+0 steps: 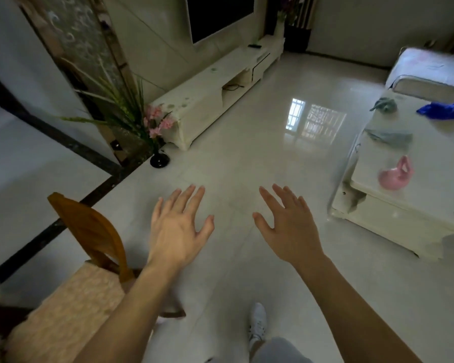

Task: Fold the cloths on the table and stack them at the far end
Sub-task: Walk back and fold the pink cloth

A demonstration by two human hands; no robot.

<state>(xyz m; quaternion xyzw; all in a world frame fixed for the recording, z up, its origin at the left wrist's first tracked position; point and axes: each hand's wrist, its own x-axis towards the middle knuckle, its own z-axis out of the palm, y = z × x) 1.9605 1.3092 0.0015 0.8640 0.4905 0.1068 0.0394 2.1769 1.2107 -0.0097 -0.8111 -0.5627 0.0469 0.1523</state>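
Note:
A white low table (430, 195) stands at the right. Crumpled cloths lie on it: a pink cloth (395, 175) nearest me, a grey cloth (389, 137) behind it, a grey-green cloth (384, 104) near the far left corner, and a blue cloth (439, 111) at the far end. My left hand (178, 229) and my right hand (286, 226) are stretched out over the tiled floor, palms down, fingers spread, holding nothing. Both are well left of the table and touch no cloth.
A wooden chair (87, 231) with a cushioned seat stands at my lower left. A black vase with a plant (159, 159) sits by a white TV cabinet (220, 85). A sofa (427, 72) lies beyond the table. My white shoe (257, 323) is on the glossy floor.

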